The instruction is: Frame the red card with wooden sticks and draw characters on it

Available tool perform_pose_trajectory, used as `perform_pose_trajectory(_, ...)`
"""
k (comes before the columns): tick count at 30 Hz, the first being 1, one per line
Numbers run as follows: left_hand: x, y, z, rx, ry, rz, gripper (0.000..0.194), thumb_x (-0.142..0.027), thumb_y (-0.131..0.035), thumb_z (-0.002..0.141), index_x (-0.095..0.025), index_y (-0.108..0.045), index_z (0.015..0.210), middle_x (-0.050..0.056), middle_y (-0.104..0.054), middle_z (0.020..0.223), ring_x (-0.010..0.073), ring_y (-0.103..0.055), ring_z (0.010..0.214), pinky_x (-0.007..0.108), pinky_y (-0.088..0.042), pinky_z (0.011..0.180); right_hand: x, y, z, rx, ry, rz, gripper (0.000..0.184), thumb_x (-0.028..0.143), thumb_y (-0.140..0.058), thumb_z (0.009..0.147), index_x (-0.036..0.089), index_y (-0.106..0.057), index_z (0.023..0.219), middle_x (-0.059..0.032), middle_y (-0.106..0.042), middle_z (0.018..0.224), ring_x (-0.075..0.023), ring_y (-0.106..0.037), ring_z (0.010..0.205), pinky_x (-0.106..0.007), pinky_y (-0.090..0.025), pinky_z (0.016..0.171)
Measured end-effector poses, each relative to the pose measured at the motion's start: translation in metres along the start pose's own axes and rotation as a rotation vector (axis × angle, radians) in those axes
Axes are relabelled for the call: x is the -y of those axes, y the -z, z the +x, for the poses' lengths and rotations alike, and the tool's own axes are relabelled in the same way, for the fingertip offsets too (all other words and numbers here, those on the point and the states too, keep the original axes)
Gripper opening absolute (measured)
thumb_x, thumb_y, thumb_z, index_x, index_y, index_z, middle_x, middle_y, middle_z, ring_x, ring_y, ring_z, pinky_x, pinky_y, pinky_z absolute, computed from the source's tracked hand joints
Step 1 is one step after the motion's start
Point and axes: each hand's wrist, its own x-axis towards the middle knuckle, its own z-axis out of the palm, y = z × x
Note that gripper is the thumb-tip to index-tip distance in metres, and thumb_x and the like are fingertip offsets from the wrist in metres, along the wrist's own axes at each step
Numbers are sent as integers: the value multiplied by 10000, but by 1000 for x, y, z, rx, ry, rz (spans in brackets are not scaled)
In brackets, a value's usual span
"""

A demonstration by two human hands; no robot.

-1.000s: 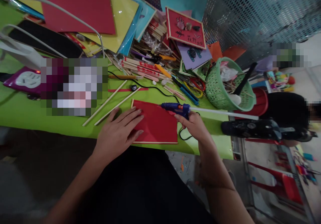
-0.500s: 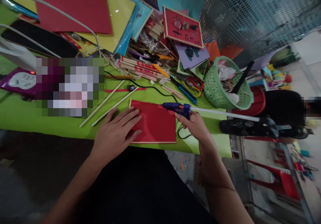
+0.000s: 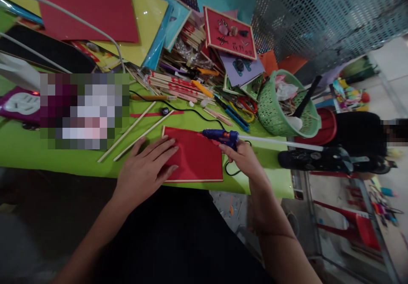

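Note:
A red rectangular board [image 3: 197, 158] lies on the green tabletop, with thin pale wooden strips along its left and near edges. My left hand [image 3: 146, 161] rests flat on its left side, fingers outstretched. In my right hand [image 3: 244, 154] is a blue glue gun [image 3: 221, 136], a long clear glue stick [image 3: 280, 142] poking out of its back. The gun's nozzle points left, at the far edge of the board. Two loose wooden sticks [image 3: 143, 135] lie to the left, beyond my left hand. A red strip and a small dark stone [image 3: 164, 111] are near their far ends.
A green basket [image 3: 266, 108] of scraps stands at the right. Bundled sticks [image 3: 175, 84], scissors [image 3: 244, 112] and blue pens [image 3: 234, 116] crowd the back. A framed red picture [image 3: 230, 33] leans there. A purple power strip [image 3: 21, 101] sits left; a black cord [image 3: 194, 111] crosses behind the board.
The glue gun's nozzle has moved slightly left along the board's far edge. My left hand keeps its place on the board. The whole view has shifted a little.

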Motion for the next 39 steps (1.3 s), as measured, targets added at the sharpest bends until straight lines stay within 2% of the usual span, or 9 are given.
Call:
perform_pose_trajectory(4, 0, 1, 0, 8, 6, -9, 470, -384, -543, 1026, -285, -520, 1485, 27, -536, 1553, 263, -509, 1434, 541, -264, 1243, -2, 4, -3, -10, -21, -34, 481, 599, -622, 918, 180, -755, 1115, -26, -653, 712, -138, -498, 536, -279, -418, 541)
perform_pose_trajectory(10, 0, 0, 1, 6, -1, -2, 475, -388, -542, 1026, -275, -516, 1487, 30, -538, 1551, 266, -508, 1434, 543, -268, 1237, -2, 4, -4, 3, -35, 23, 508, 613, -620, 908, 162, -749, 1102, -8, -584, 657, -134, -488, 520, -272, -412, 516)
perform_pose_trajectory(16, 1, 0, 0, 28, 8, -10, 473, -403, -536, 1026, -287, -520, 1484, 29, -524, 1562, 277, -505, 1435, 559, -262, 1243, -1, 7, -5, -11, -26, -45, 503, 617, -611, 918, 170, -751, 1103, -29, -635, 720, -137, -491, 555, -263, -403, 526)
perform_pose_trajectory(24, 0, 0, 0, 10, 11, -27, 486, -395, -548, 1020, -302, -511, 1495, 27, -537, 1552, 276, -502, 1439, 556, -255, 1254, 1, 3, -6, -6, -26, 47, 438, 598, -626, 908, 166, -700, 907, 2, -567, 652, -127, -492, 522, -264, -408, 514)
perform_pose_trajectory(30, 1, -1, 0, 9, 12, -31, 490, -398, -549, 1018, -318, -505, 1500, 24, -533, 1555, 271, -506, 1436, 553, -248, 1262, 0, 8, -9, -28, -46, -20, 434, 583, -634, 910, 163, -730, 967, 23, -543, 591, -123, -467, 509, -261, -371, 508)
perform_pose_trajectory(35, 2, -1, -1, 18, 15, -25, 505, -405, -547, 1017, -321, -490, 1511, 25, -520, 1565, 278, -505, 1437, 558, -258, 1251, -8, 11, -15, -50, -103, 105, 465, 615, -657, 883, 160, -720, 955, 33, -515, 570, -122, -455, 516, -254, -359, 498)
perform_pose_trajectory(39, 1, -1, 0, 8, 9, -32, 497, -413, -539, 1019, -331, -498, 1507, 22, -523, 1562, 282, -498, 1443, 554, -252, 1255, -7, 9, -14, -61, -109, 211, 500, 625, -695, 844, 155, -732, 1010, 7, -588, 667, -107, -426, 522, -253, -371, 491)
